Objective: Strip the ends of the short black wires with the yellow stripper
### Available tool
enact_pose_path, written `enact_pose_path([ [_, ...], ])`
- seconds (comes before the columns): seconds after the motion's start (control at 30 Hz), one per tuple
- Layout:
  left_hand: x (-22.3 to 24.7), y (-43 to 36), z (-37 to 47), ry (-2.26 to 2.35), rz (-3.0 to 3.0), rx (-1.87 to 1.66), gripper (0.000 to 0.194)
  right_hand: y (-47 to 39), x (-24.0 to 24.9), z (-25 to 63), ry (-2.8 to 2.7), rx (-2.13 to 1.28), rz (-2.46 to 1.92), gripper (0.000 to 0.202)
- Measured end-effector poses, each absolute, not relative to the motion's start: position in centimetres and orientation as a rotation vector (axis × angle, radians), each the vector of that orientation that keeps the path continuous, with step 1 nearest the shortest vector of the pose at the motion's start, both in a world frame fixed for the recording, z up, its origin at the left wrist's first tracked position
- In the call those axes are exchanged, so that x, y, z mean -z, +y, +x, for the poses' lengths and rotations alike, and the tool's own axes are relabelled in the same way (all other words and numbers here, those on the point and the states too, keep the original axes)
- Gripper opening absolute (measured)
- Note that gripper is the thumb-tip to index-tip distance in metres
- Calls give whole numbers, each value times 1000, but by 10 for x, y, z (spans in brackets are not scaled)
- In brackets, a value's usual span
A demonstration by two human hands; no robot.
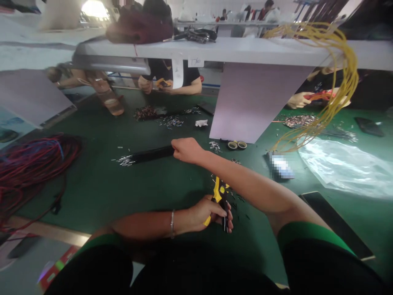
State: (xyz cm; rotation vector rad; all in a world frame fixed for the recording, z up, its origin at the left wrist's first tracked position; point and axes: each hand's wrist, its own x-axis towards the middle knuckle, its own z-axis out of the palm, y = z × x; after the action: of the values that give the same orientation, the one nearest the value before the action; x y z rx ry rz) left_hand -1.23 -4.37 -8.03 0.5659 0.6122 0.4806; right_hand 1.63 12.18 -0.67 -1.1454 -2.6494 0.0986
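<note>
My left hand [211, 213] is wrapped round the handles of a yellow and black crimping plier [219, 194], near the table's front edge. Farther forward, my right hand [188, 150] is closed at the right end of a bundle of black wires [153, 154]; its fingertips are mostly hidden, so how many wires it holds cannot be seen. Silvery terminals [125, 160] show at the bundle's left end. Small dark pieces [241, 198] lie scattered beside the plier. My right forearm passes above a small pile of terminals [236, 162].
Red and blue cable coils [37, 159] lie left. Two tape rolls [237, 145] stand by an upright panel [242, 98] under a shelf [233, 51]. Yellow wires [350, 78] hang down at right, near a phone [280, 166] and a plastic bag [346, 168]. Other people's hands work across the table.
</note>
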Motion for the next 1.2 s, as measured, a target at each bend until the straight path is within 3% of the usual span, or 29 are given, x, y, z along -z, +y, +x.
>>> enact_pose_path([
  [0.2,79,-44,-14,594,605,-479,29,81,-7,98,-2393,-249,-1353,14],
  [0.3,78,-45,-14,584,610,-473,28,44,-11,140,-1905,-681,-1335,3],
  [0.53,78,-40,-17,595,632,-483,31,-45,16,195,-1200,-1273,-1226,19],
  [0.83,66,-29,-23,583,726,-500,32,-62,42,193,-833,-1523,-1025,16],
  [1.2,60,-19,-25,534,761,-481,34,-60,57,195,-770,-1730,-943,15],
])
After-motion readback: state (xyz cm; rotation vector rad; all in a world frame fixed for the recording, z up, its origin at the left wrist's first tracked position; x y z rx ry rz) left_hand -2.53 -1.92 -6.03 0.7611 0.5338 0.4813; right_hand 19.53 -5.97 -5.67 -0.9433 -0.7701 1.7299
